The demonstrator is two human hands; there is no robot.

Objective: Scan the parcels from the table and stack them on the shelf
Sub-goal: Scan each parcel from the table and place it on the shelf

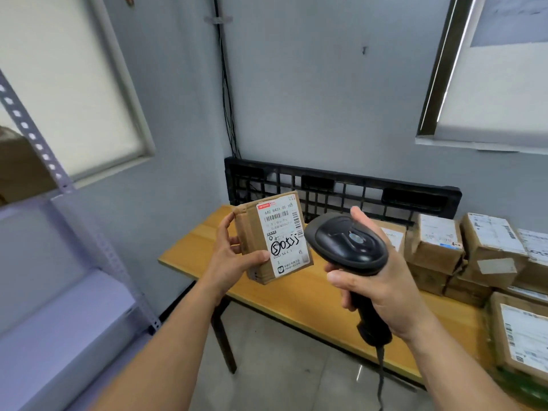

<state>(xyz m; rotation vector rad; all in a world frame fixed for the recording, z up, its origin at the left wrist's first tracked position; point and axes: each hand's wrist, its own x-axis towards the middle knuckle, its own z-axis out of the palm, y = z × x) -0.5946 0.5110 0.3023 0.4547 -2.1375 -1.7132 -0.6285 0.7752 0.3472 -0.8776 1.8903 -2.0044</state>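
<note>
In the head view, the left hand (234,256) is holding a small cardboard parcel (272,237) up in the air above the near-left end of the wooden table (296,295). Its thumb is pressing on the lower front edge, while the other fingers are curling round the left side, their tips hidden behind the box. The parcel's white label is facing the camera, with a handwritten code on it; the small print is too blurred to read.

The right hand (382,286) is gripping the handle of a black scanner (347,244) just beside the parcel, fingers wrapping round the grip. The scanner's head is covering most of the forefinger, so I cannot tell whether it is on the trigger. The scanner's cable (381,378) is running off the bottom edge.

More parcels (436,247) are sitting stacked at the table's right end, the outer ones being cut off by the frame. A black grid pallet (341,188) is leaning behind the table. The shelf (59,307) is standing on the left, only partly visible.
</note>
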